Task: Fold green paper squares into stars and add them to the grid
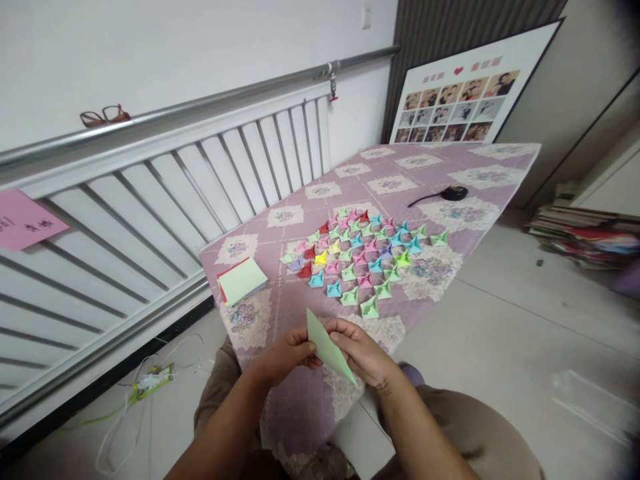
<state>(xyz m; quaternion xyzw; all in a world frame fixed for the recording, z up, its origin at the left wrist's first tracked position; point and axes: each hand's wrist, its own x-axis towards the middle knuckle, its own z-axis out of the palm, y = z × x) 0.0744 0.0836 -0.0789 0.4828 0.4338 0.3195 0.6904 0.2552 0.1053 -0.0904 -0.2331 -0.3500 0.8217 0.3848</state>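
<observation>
A pale green sheet of paper (327,350) is held up between both hands over the near end of the table. My left hand (295,350) pinches its left side, thumb in front. On the other side, my right hand (357,347) grips the sheet with thumb and curled fingers. Just beyond the hands, several small folded paper shapes (349,272) in green, pink, blue, red, yellow and purple stand in rows. To the left lies a stack of coloured paper (243,281) with a light green sheet on top.
The table's patterned purple cloth (295,303) extends away to the back right, where a black coiled item (454,193) lies. A white radiator (175,213) runs along the left. A photo board (465,93) leans behind; a power strip (153,381) is on the floor.
</observation>
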